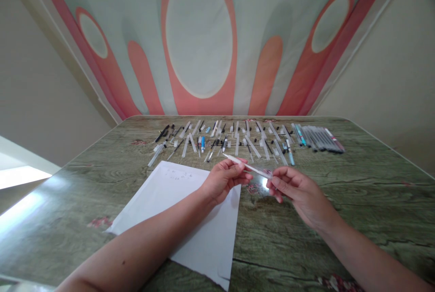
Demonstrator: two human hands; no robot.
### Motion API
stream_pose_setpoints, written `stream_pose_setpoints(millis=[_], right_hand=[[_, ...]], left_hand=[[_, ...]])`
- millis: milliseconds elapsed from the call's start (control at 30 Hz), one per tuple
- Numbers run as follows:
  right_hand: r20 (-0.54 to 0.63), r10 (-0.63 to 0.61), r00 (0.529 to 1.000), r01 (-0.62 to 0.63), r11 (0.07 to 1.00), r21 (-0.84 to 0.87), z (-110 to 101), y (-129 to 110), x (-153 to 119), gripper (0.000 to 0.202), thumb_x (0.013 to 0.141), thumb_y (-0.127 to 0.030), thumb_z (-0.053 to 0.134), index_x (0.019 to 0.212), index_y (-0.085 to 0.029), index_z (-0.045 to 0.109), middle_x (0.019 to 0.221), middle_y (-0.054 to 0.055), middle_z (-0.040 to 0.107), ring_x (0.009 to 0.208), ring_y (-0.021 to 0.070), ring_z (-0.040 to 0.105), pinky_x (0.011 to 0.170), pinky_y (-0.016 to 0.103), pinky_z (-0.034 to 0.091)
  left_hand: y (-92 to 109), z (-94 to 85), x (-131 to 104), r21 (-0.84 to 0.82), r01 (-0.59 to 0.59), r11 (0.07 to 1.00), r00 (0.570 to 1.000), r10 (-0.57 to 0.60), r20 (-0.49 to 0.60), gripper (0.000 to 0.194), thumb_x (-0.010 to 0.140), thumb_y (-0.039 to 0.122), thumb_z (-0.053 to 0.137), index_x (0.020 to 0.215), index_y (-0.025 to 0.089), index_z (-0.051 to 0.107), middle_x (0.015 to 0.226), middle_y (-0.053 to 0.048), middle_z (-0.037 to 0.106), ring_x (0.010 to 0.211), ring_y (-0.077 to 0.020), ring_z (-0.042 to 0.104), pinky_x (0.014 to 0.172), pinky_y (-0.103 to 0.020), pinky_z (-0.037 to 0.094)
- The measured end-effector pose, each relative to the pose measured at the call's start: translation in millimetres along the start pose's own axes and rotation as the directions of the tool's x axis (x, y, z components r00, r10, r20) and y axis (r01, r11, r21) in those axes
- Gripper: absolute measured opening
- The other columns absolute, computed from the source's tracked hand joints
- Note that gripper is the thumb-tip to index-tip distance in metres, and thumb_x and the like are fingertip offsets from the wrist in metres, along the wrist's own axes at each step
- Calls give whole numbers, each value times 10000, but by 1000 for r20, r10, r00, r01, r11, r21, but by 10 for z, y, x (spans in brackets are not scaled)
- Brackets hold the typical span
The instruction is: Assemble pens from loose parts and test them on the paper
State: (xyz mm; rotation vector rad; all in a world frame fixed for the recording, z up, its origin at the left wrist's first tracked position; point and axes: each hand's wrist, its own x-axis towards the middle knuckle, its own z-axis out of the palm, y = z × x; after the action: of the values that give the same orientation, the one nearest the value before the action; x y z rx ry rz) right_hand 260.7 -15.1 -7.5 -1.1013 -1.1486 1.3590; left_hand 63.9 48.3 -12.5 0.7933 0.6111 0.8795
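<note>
A slim white pen [252, 168] is held between my two hands above the table, tilted with its pointed end up to the left. My left hand [224, 179] pinches the pen near that pointed end, over the top right corner of a white sheet of paper [149, 206]. The fingers of my right hand [297, 189] are closed around the other end, which looks clear. Whether that clear part is a separate cap I cannot tell. Small handwritten marks show near the top of the paper.
Several taken-apart pen parts, such as clear barrels [185, 146], dark refills and small caps, lie in two rows across the back of the wood-patterned table [306, 246]. A blue pen [203, 144] is among them. Closely lined-up pens [319, 139] lie at the back right.
</note>
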Motion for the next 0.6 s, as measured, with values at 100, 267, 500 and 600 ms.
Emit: stream_pose_setpoints(millis=[100,267,500,600], right_hand=[[26,39,999,-40,998,53,12,-15,0,239,790,-385,650,905,-190,573,781,41,647,634,134,563,505,238,415],[34,86,996,-88,994,68,13,-11,0,285,791,-443,628,907,-187,582,794,50,641,621,136,563,494,241,418],[60,60,996,-58,998,-32,14,30,4,277,807,-439,620,899,-179,595,788,42,663,628,128,574,519,238,426],[43,48,998,-43,992,-119,7,48,9,288,809,-447,613,900,-174,599,776,42,668,628,131,584,523,244,435]], left_hand=[[4,2,3,26,-30,999,1000,30,-6,230,757,205,698,940,113,594,798,-58,667,669,-143,662,648,-259,533],[0,0,-3,75,-73,994,997,73,4,270,748,248,707,957,120,594,791,-55,660,679,-152,660,648,-271,524],[-7,42,-39,176,-105,979,994,96,60,285,746,280,708,956,120,603,804,-56,656,685,-161,662,664,-287,514],[-29,45,-38,223,-123,967,992,117,40,285,757,287,696,968,115,608,790,-61,662,694,-164,660,674,-294,512]])
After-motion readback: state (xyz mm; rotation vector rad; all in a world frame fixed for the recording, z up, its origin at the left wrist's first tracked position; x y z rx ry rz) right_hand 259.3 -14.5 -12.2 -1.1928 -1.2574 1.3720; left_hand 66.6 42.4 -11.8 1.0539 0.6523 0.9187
